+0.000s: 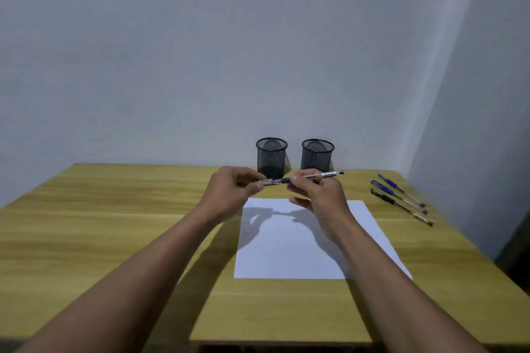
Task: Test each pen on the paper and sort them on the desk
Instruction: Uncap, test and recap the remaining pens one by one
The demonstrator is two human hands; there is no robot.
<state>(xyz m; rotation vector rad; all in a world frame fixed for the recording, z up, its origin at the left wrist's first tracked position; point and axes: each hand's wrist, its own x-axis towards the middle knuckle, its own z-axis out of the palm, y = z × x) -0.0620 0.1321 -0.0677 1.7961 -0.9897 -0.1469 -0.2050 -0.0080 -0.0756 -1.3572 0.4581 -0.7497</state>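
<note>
Nearest the person, the white paper [301, 241] lies flat on the wooden desk [114, 223] and serves as the anchor here; no ink mark can be made out on it. Just above the paper's far edge, both hands hold one pen [304, 178] in the air, its long axis running crosswise, left to right, roughly parallel to that edge. The left hand [232, 192] pinches the clear cap end between thumb and fingertips; the right hand [318, 195] is closed round the barrel by the dark grip, the rest of the barrel sticking out to the right. The hands look set to pull apart along the pen's length, uncapping it, so the right hand could then tip the point down onto the sheet directly beneath. Right of the paper and well apart from it, three spare pens [401, 199] lie side by side. Beyond the paper's far edge stand two empty mesh cups [295, 156], likely the sorting bins.
</note>
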